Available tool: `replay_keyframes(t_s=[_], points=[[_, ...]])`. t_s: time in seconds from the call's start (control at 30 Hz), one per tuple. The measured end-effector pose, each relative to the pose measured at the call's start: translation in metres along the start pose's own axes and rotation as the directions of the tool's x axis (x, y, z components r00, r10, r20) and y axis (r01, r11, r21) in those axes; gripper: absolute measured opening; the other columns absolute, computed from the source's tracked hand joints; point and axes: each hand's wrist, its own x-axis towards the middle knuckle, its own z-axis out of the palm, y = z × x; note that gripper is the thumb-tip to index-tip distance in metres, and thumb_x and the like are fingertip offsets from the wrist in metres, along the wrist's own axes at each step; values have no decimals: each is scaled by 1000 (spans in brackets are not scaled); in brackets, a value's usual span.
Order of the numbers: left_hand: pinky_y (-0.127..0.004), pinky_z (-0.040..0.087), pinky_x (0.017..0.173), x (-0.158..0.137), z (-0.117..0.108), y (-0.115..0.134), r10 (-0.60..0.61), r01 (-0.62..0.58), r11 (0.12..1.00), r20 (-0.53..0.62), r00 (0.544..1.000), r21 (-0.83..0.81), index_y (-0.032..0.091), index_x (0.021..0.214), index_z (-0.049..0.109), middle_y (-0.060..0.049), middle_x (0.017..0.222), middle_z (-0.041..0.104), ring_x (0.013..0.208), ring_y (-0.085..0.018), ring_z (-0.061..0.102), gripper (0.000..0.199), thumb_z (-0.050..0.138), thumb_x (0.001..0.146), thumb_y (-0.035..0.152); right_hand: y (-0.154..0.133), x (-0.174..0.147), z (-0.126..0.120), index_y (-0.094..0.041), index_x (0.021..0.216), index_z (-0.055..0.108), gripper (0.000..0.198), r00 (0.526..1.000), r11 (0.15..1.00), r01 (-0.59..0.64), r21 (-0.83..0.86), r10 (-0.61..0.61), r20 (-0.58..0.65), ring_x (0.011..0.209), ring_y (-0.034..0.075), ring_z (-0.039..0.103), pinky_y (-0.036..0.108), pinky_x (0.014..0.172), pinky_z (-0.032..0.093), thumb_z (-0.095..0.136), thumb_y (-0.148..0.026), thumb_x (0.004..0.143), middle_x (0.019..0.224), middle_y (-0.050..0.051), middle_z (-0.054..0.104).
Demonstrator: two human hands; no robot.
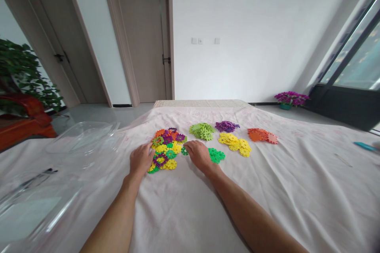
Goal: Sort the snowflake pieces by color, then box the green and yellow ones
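Resting against the left edge of a mixed pile of notched plastic toy pieces (161, 148), the left hand (142, 159) is lying loosely open, while the right hand (198, 154) is holding its fingers together at a green notched disc (183, 151) (whether they are pinching it, the view cannot tell), sitting between the pile and a green disc cluster (217, 155).

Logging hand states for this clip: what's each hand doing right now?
Left hand: at the left edge of the mixed pile; grip cannot be told.
Right hand: closed, apparently holding a green piece.
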Motion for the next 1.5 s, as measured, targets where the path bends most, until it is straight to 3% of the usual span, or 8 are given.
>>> replay_keyframes(t_s=[0.13,0.43,0.6,0.87,1.0,1.17,1.3,1.5], points=[[-34,36,107,0,0,-1,-7,7,1000,8,1000,-21,23,128,59,-6,134,63,125,-21,55,39,44,94,35,21,5,-10,-24,103,71,27,988,993,-115,28,117,-96,96,18,64,25,86,41,44,-28,98,101,3,74],[-35,35,107,-1,-1,1,-23,24,999,13,1000,-38,23,128,60,-6,134,63,125,-21,54,39,45,93,34,49,-2,-35,-24,88,76,25,899,888,-438,-140,433,-66,77,19,64,25,65,37,51,-26,83,83,5,74],[-35,36,106,0,-2,2,-17,18,1000,8,1000,-23,23,127,60,-6,134,63,125,-21,55,39,44,93,34,52,-3,-41,-23,84,74,24,869,848,-495,-188,481,-119,83,19,64,25,65,36,51,-27,84,91,7,73],[-35,36,107,0,1,0,-21,22,1000,7,1000,-14,24,128,59,-5,134,63,125,-21,54,40,45,93,35,15,1,-24,-22,92,75,25,996,992,-94,-78,94,-2,91,18,62,26,80,41,51,-18,85,93,5,72],[-35,35,107,1,2,-1,-20,20,1000,6,1000,-22,24,128,60,-5,134,63,125,-21,55,39,45,93,36,-8,-2,-9,-24,105,73,30,991,993,110,-43,-107,75,94,20,61,31,87,42,51,-15,87,100,5,72],[-36,36,107,1,1,0,-15,15,1000,4,1000,-24,23,128,60,-5,134,63,124,-21,55,40,45,93,36,-21,-6,10,-27,138,54,51,923,933,356,52,-359,134,130,22,46,38,105,37,47,-11,90,142,2,56],[-34,35,107,0,0,1,-18,18,1000,-6,1000,-20,23,128,60,-6,133,63,124,-21,55,39,45,93,35,-21,-6,18,-27,138,54,50,899,913,401,77,-408,160,135,23,41,40,110,33,48,-12,91,141,3,57],[-35,35,107,1,1,1,-24,24,1000,-1,1000,-19,24,128,60,-5,133,64,125,-21,55,39,46,93,36,-19,-5,13,-23,120,66,29,914,928,368,52,-371,162,102,20,59,32,93,41,60,-21,91,106,6,72]])
